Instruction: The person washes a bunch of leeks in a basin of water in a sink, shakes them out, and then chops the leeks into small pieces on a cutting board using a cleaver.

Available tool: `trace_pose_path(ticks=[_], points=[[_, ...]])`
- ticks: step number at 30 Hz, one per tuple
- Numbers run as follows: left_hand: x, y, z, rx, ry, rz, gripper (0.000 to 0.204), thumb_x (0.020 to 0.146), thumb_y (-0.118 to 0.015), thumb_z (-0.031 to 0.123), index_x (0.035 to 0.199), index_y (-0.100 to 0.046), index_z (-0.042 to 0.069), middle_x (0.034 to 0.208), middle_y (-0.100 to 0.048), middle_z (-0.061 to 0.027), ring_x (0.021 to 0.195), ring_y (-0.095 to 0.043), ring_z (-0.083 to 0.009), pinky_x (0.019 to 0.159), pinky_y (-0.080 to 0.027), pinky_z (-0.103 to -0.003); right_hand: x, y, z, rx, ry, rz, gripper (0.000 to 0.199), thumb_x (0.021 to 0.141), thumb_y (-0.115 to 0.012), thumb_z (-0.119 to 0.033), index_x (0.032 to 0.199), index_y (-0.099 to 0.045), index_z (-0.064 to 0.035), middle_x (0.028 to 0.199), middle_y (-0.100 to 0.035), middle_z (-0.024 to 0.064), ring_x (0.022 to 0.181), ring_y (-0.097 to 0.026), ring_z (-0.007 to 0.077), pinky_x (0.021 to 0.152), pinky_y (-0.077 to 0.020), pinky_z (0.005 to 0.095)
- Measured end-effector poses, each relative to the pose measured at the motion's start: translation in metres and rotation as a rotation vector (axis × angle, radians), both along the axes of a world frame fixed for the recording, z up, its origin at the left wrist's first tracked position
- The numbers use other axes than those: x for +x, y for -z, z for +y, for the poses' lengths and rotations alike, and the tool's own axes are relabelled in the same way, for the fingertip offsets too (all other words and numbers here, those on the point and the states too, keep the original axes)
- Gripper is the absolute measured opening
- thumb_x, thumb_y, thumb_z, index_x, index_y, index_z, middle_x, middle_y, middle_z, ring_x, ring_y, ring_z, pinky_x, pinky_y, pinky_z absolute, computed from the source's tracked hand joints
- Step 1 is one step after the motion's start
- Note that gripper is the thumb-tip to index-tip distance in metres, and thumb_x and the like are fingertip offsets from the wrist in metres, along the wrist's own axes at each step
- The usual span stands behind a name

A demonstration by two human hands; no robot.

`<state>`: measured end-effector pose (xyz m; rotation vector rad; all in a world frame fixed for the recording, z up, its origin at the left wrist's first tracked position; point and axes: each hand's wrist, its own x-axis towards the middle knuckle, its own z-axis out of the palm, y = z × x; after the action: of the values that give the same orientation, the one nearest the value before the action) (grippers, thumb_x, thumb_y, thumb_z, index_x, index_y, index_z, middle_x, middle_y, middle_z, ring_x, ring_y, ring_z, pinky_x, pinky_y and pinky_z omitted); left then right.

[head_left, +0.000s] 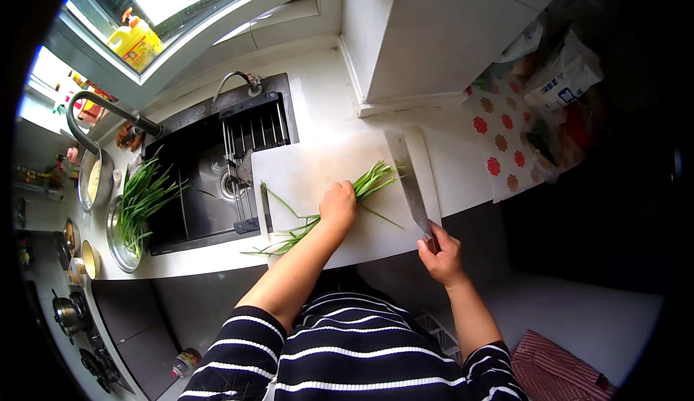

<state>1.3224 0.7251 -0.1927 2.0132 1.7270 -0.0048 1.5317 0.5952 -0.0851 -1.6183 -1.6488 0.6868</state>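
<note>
A bunch of green garlic chives [373, 177] lies across a white cutting board [296, 166] on the counter. My left hand [338, 204] is closed over the bunch and presses it to the board, its pale cut ends pointing right. My right hand [442, 255] grips the dark handle of a kitchen cleaver [409, 184]. The blade stands just right of the chive ends, over the board's right part. Several loose stalks stick out below and left of my left hand.
Left of the board is a black sink [181, 216] with a rack and faucet. More chives fill a glass bowl [119, 245] by the sink. A metal bowl [101, 184] stands beyond it. A wall corner [365, 104] juts out behind the board; a flowered cloth [499, 141] lies right.
</note>
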Motion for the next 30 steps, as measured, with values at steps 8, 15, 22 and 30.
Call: trace_pose_path(ticks=[8,15,22,30], points=[[-0.049,-0.028,-0.042,0.136,0.103,0.149,0.084,0.068,-0.078,0.034,0.133,-0.037,-0.001,0.11,-0.052,-0.0121,0.107,-0.05,-0.0297,0.094,-0.038,-0.058,-0.032,0.004,-0.003,-0.137,-0.167,-0.024,0.043,0.08,-0.066,-0.007,0.122,-0.057,-0.0055,0.074,-0.063,0.0107,0.064,-0.063,0.0246,0.061,-0.0506,0.0333],[-0.078,0.014,-0.059,0.388,0.26,0.273,0.037,0.086,-0.051,0.024,0.114,-0.053,0.001,0.095,-0.056,-0.0096,0.093,-0.054,-0.0259,0.097,-0.036,-0.054,-0.072,0.025,-0.004,-0.33,-0.267,-0.087,0.039,0.083,-0.063,-0.013,0.12,-0.054,-0.0089,0.079,-0.065,0.0125,0.074,-0.064,0.0341,0.066,-0.0515,0.0417],[-0.078,0.022,-0.053,0.45,0.332,0.09,0.016,0.085,-0.048,0.015,0.096,-0.053,0.004,0.086,-0.053,-0.0101,0.082,-0.053,-0.0258,0.079,-0.038,-0.042,-0.087,0.03,0.008,-0.589,-0.274,-0.283,0.036,0.087,-0.055,-0.018,0.12,-0.047,-0.0075,0.083,-0.067,0.0144,0.079,-0.064,0.0383,0.072,-0.0504,0.0478],[-0.068,0.025,-0.056,0.442,0.271,0.096,0.01,0.084,-0.049,0.014,0.089,-0.051,0.005,0.083,-0.054,-0.0104,0.075,-0.056,-0.0261,0.069,-0.041,-0.039,-0.11,0.053,0.04,-0.631,-0.227,-0.32,0.035,0.086,-0.053,-0.02,0.119,-0.049,-0.0072,0.09,-0.068,0.0146,0.085,-0.064,0.0376,0.077,-0.0501,0.0481]])
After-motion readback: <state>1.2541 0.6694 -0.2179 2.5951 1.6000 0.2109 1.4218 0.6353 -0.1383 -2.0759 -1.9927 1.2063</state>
